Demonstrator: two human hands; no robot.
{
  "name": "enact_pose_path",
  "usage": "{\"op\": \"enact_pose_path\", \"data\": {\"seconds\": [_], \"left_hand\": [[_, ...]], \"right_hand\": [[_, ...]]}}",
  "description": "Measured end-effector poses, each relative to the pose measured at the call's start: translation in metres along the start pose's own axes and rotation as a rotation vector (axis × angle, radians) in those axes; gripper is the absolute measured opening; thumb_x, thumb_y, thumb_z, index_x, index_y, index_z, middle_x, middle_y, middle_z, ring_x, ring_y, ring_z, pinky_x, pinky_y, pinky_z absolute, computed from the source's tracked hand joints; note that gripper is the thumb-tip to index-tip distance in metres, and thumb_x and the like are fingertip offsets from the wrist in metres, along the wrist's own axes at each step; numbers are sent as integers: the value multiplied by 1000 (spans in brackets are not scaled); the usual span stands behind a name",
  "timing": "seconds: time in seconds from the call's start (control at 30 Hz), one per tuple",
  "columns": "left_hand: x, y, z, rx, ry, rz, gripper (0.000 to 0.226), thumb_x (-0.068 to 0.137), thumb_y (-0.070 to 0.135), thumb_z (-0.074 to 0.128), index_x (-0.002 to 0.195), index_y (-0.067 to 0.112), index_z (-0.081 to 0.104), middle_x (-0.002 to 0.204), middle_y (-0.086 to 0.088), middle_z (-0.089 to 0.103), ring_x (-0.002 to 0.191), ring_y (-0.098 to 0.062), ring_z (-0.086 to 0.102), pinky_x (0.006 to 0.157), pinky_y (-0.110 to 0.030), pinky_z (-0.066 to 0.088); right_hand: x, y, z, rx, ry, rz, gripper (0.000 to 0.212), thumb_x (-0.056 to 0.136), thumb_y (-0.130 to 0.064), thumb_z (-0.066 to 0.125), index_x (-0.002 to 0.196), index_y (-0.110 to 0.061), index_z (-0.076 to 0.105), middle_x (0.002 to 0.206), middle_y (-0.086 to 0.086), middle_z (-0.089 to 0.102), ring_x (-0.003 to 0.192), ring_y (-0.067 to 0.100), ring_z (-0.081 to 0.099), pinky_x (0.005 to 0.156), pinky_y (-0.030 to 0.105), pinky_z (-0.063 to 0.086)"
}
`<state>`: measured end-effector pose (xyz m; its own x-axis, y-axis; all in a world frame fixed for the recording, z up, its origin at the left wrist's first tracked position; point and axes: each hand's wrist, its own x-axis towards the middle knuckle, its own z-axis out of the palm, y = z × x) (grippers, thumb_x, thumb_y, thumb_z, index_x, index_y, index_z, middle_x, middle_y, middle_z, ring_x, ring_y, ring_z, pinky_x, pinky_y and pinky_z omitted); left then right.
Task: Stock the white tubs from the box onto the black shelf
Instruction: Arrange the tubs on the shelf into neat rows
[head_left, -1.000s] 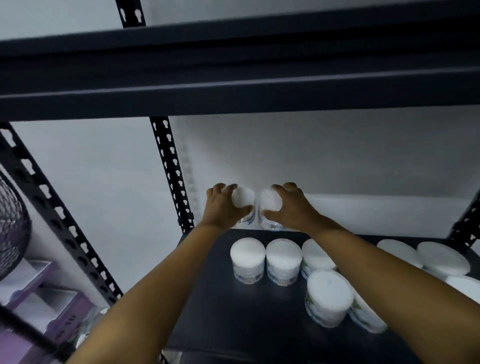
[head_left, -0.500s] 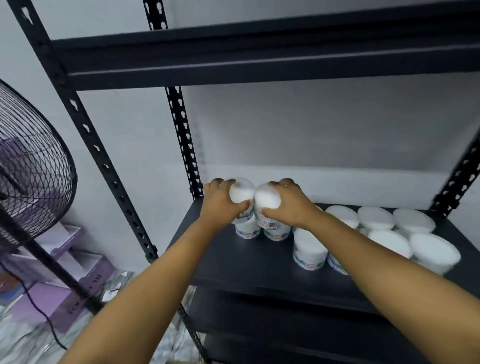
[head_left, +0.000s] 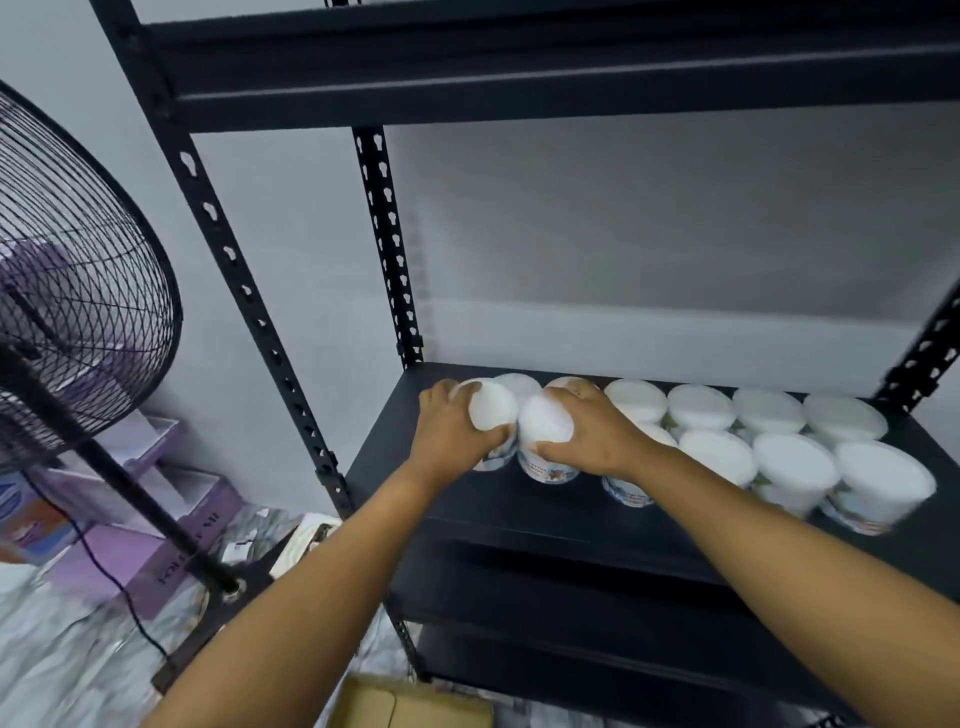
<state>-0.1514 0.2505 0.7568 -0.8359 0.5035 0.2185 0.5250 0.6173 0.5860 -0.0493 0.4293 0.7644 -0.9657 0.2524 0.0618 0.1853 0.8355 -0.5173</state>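
Both hands are working at the left end of the black shelf (head_left: 467, 519), each one gripping a white tub from above. The left hand (head_left: 449, 434) is wrapping its fingers over the lid of the left tub (head_left: 491, 415); the right hand (head_left: 597, 436) is clasping the right tub (head_left: 545, 434) the same way. The two tubs are touching side by side and appear to be sitting on the shelf board near its front left corner, though the hands are hiding their bases. Further tubs (head_left: 795, 465) are standing in two rows running toward the right end, packed lid to lid. A cardboard box (head_left: 410, 704) is showing at the bottom edge, on the floor below the shelf. Risk, as a judgement: the held pair is standing near the front edge, so a careless release or a nudge from a withdrawing wrist could be tipping one off; pushing them back hard could be jostling the row behind. Labels: the tubs are carrying coloured printed bands, but the writing is too blurred to read. A purple carton (head_left: 171, 566) on the floor beside the fan (head_left: 78, 291) is bearing lettering that is also not legible.
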Motion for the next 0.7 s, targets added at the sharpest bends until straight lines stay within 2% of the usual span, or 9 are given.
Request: {"op": "enact_pose_path", "data": {"seconds": [0.13,0.27,0.53,0.7], "left_hand": [[-3,-13,13,-18,-41,4,74,74,45,74,136,17,45,135,-7,38,127,-24,25,97,-20,21],[-5,-25,26,-21,-72,21,75,73,45,74,135,17,45,132,-6,39,125,-23,26,96,-19,22],[-3,-37,47,-19,-97,42,78,71,45,76,135,14,44,135,-8,37,127,-24,24,102,-26,29],[4,-41,58,-15,-93,67,81,70,49,75,136,14,43,135,-9,37,125,-25,25,105,-32,33]], "right_hand": [[-1,5,11,-11,-49,18,80,72,-50,71,139,-29,36,140,0,32,128,21,35,107,35,32],[-3,14,18,-49,-84,25,78,70,-52,69,138,-34,35,134,-3,36,120,19,39,102,33,36],[0,24,31,-200,-87,67,84,62,-63,60,135,-31,33,127,-5,45,111,21,47,93,36,42],[1,30,37,-236,-54,89,79,63,-59,64,131,-29,36,124,-4,48,108,22,48,93,36,41]]}}
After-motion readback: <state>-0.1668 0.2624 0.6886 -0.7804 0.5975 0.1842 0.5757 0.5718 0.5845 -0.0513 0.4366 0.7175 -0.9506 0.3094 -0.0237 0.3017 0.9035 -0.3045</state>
